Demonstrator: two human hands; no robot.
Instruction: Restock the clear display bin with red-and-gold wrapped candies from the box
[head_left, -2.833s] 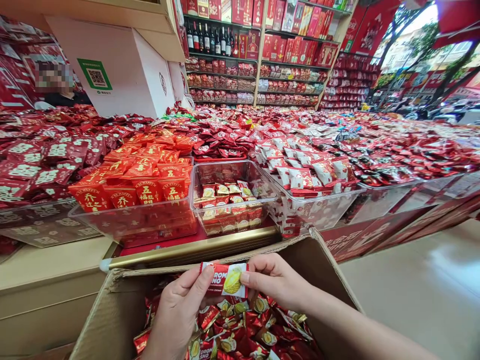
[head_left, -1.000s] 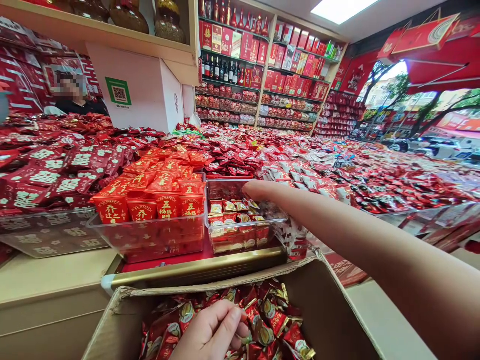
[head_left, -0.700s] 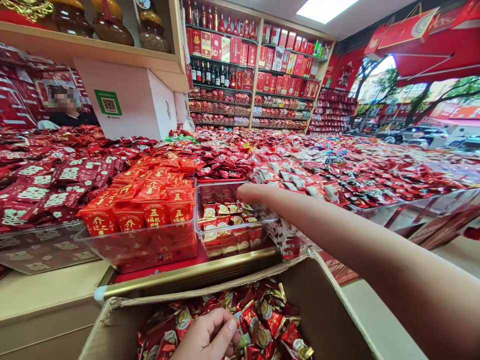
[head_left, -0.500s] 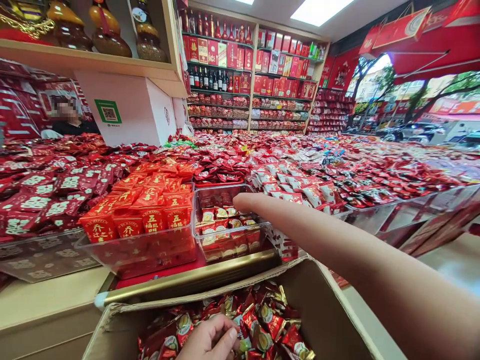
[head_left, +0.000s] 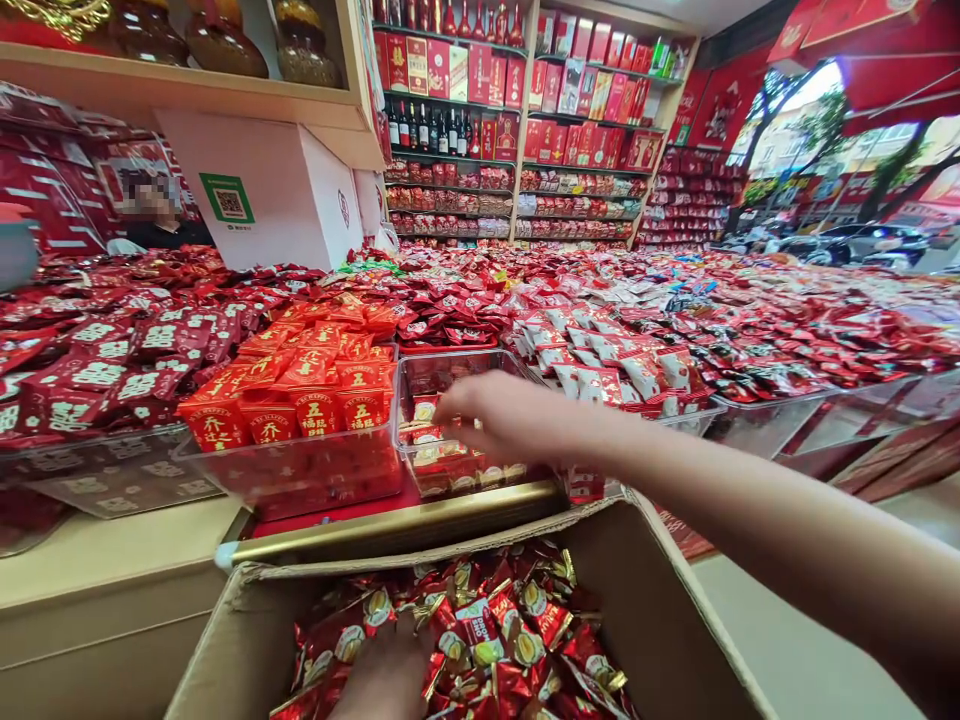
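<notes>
My right hand [head_left: 491,418] reaches forward over a small clear bin [head_left: 450,360] that holds a low layer of red and gold candy packets [head_left: 442,465]. Its fingers hang loosely apart above the packets, slightly blurred, with nothing visible in them. My left hand [head_left: 382,675] is down in an open cardboard box [head_left: 660,610] at the bottom of the view. It is pushed in among the shiny red packets with yellow fruit pictures [head_left: 517,640], and its fingers are buried under them.
A clear bin of orange-red packets [head_left: 300,385] stands left of the small bin, behind a gold rail [head_left: 390,525]. Heaps of red sweets [head_left: 675,330] cover the long counter. A white QR-code box [head_left: 262,195], a person [head_left: 154,215] and stocked shelves [head_left: 517,120] are behind.
My right hand has drawn back and lowered over the small bin, its fingers now drooping. My left hand has sunk deeper into the box's packets. The view has dropped slightly.
</notes>
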